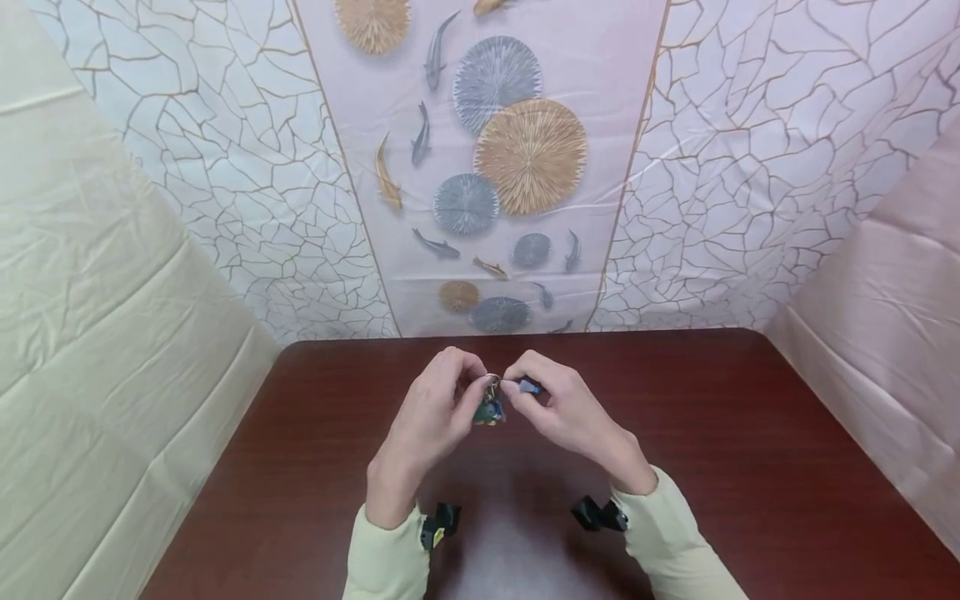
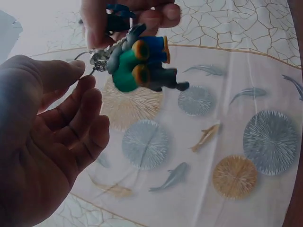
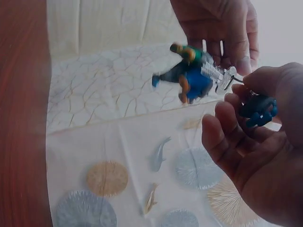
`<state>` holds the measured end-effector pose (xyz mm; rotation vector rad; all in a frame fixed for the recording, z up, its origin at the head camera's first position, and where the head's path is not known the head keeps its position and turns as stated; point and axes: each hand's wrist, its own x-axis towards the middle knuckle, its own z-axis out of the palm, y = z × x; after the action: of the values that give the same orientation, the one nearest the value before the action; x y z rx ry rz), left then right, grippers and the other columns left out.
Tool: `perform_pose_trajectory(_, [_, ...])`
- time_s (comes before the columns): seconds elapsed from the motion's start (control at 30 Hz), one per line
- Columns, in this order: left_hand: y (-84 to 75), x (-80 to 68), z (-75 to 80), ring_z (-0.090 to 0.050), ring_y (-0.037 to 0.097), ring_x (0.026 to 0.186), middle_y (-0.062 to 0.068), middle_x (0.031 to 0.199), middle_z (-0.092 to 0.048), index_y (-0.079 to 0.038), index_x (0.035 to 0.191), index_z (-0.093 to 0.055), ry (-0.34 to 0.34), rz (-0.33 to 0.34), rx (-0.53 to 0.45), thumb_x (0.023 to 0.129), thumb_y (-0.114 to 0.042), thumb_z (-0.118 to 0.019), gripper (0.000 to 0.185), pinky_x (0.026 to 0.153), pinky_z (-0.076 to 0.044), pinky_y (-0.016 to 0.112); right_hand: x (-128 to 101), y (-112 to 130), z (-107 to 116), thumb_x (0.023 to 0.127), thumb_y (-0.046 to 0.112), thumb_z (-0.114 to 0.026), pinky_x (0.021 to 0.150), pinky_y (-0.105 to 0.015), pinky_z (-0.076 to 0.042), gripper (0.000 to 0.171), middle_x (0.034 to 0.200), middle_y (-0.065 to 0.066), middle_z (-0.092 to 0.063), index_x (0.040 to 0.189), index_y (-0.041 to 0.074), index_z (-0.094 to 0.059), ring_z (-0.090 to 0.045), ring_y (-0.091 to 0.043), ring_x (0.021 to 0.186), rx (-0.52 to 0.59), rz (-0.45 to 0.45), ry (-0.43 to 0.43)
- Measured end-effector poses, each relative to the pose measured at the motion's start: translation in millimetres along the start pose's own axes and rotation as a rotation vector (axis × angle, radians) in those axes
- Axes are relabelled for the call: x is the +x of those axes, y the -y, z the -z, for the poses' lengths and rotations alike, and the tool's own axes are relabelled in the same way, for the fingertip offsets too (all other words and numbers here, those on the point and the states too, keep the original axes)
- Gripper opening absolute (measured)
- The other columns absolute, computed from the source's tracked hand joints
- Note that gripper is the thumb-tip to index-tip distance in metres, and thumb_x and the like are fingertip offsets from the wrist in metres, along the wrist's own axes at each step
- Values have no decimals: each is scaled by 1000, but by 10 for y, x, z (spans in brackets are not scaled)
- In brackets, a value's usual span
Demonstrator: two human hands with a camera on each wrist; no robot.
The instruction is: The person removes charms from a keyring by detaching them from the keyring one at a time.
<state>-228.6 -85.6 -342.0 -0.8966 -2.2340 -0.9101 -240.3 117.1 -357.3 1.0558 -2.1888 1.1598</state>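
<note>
Both hands are raised over the dark red table point(image 1: 720, 467), fingertips close together. My left hand point(image 1: 474, 386) pinches a small metal key ring point(image 2: 91, 62) between thumb and forefinger. From the ring hangs a toy figure charm point(image 1: 489, 409) in green, blue and orange, also plain in the wrist views point(image 2: 142, 64) point(image 3: 190, 75). My right hand point(image 1: 516, 386) pinches a small dark blue piece point(image 1: 529, 385) point(image 3: 258, 111) right beside the ring. Whether that piece is joined to the ring is hidden by the fingers.
The table's far edge meets a backdrop printed with fish and round discs point(image 1: 525, 158), flanked by crackle-pattern panels. Pale sheeting point(image 1: 97, 317) closes the left side and pink sheeting point(image 1: 885, 333) the right. Black wrist camera mounts point(image 1: 441, 521) point(image 1: 598, 514) sit on both sleeves.
</note>
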Motion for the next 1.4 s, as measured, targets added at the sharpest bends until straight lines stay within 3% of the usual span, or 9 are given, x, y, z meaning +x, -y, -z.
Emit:
perform_pose_trajectory(0.27, [-107, 11, 57, -54, 9, 82, 1, 89, -57, -9, 93, -58, 21, -71, -68, 84, -5, -75, 20, 70, -51, 18, -8, 128, 125, 89, 3, -67, 58, -19, -42, 14, 83, 5, -59, 92, 17, -64, -50, -6, 71, 72, -33, -29])
perform_pose_trajectory(0.7, [-149, -1, 8, -57, 10, 81, 0, 93, -57, -11, 90, -56, 52, -137, -179, 83, -4, -75, 22, 70, -51, 18, -46, 217, 186, 91, 4, -64, 54, -19, -44, 16, 78, 9, -58, 91, 19, -63, -51, -5, 65, 69, -82, -38])
perform_pose_trajectory(1.03, [-140, 2, -23, -63, 11, 81, 5, 99, -62, -8, 97, -65, 36, -138, -445, 86, -2, -71, 14, 68, -57, 24, -50, 244, 211, 93, 9, -64, 53, -25, -50, 2, 77, 3, -61, 94, 7, -63, -57, -11, 59, 219, -169, -64])
perform_pose_trajectory(1.23, [-118, 6, -68, -65, 11, 81, 5, 102, -61, -8, 100, -68, 48, -136, -428, 88, -4, -70, 13, 69, -57, 23, -41, 246, 220, 93, 10, -65, 53, -26, -51, 5, 76, 2, -61, 94, 6, -63, -58, -15, 58, 222, -200, -84])
perform_pose_trajectory(1.4, [-106, 9, -82, -62, 15, 96, 6, 110, -60, -8, 99, -70, 53, -140, -363, 86, -3, -72, 14, 80, -55, 24, -51, 230, 211, 93, 10, -65, 54, -27, -53, 4, 74, -1, -61, 94, 6, -63, -60, -17, 58, 248, -226, -82])
